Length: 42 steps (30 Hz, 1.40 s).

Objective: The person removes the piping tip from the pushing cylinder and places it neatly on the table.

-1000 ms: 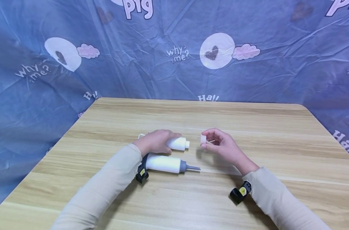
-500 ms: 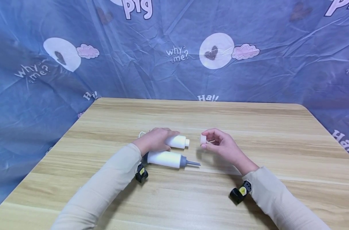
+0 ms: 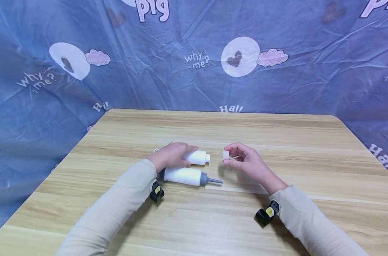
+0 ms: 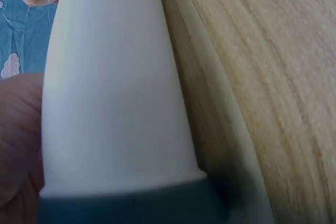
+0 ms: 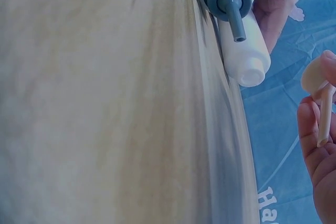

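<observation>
In the head view my left hand [image 3: 172,155] lies over a white squeeze bottle [image 3: 198,158] on its side, fingers and thumb round its body, its bare neck pointing right. Just nearer lies a second white bottle with a grey tapered nozzle [image 3: 182,176]; its body [image 4: 115,87] and grey end fill much of the left wrist view. To the right, my right hand [image 3: 246,161] pinches a small pale nozzle cap [image 3: 226,155] between fingertips and thumb. The right wrist view shows a thin spout [image 5: 325,116] on that cap. A gap separates cap and bottle neck.
Part of a thin white loop [image 3: 156,150] shows behind my left wrist. Everything lies on a wood-grain table [image 3: 194,220]. A blue printed cloth [image 3: 168,71] hangs behind and beside it. Each wrist carries a small black camera [image 3: 265,214].
The grey-nozzled bottle has shifted slightly away from me, up against the left hand. The left hand and its bottle have moved a little the same way. The right hand stays put with the cap.
</observation>
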Motion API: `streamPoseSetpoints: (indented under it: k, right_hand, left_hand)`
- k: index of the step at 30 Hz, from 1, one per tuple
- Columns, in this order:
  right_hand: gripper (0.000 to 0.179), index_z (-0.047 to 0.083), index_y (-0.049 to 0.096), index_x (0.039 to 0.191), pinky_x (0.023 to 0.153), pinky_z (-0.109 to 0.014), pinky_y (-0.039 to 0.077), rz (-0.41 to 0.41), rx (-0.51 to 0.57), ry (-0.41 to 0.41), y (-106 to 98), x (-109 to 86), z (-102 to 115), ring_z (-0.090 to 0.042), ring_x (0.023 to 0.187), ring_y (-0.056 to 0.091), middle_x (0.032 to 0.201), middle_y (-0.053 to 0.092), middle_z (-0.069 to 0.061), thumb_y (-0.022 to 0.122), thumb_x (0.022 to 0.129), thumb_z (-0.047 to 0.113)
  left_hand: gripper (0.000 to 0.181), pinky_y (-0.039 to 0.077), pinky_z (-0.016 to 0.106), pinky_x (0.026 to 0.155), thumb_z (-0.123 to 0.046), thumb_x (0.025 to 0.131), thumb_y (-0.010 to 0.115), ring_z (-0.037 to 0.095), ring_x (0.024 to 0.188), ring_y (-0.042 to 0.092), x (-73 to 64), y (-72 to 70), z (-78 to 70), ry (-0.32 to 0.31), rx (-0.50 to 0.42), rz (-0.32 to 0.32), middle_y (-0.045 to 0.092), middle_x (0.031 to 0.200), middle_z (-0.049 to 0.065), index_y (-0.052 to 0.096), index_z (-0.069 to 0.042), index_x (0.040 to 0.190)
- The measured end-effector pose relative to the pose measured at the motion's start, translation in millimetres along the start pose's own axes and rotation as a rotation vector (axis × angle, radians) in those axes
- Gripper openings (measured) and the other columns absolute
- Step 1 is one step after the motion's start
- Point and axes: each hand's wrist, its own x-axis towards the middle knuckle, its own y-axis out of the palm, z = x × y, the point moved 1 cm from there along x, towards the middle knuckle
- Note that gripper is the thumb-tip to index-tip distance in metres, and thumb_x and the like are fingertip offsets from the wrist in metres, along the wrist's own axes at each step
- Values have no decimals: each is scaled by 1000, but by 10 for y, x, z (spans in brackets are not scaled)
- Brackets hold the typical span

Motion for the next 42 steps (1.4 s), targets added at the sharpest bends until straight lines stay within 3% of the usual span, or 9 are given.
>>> streamPoseSetpoints:
  k: [10, 33, 38, 42]
  right_hand:
    - [38, -2, 57, 113, 77, -21, 49, 0, 2, -2, 3, 4, -12, -10, 87, 59, 101, 62, -14, 71, 80, 9]
    - [39, -2, 56, 113, 78, -22, 50, 8, 31, 11, 5, -9, 20, -10, 88, 59, 100, 62, -14, 72, 79, 10]
    - [40, -3, 56, 113, 79, -21, 50, 10, 46, 6, 6, -10, 21, -9, 87, 60, 100, 63, -15, 71, 79, 8]
    - [39, -4, 56, 113, 77, -22, 51, 14, 58, 4, 6, -14, 32, -9, 84, 60, 96, 64, -15, 71, 79, 7]
  left_hand:
    - [65, 39, 41, 101, -25, 84, 68, 28, 117, 52, -9, 7, 11, 12, -13, -27, 53, 130, 13, 40, -14, 141]
    - [63, 37, 42, 104, -21, 82, 68, 31, 120, 49, 3, -15, -23, 24, 0, -77, 49, 134, 17, 43, -9, 138]
    - [58, 35, 40, 105, -20, 84, 65, 30, 122, 48, 1, -26, -42, 70, 15, -131, 49, 134, 15, 45, -8, 137]
    - [51, 35, 38, 106, -21, 87, 62, 27, 123, 48, -15, -41, -135, 123, -31, -224, 52, 133, 12, 48, -7, 134]
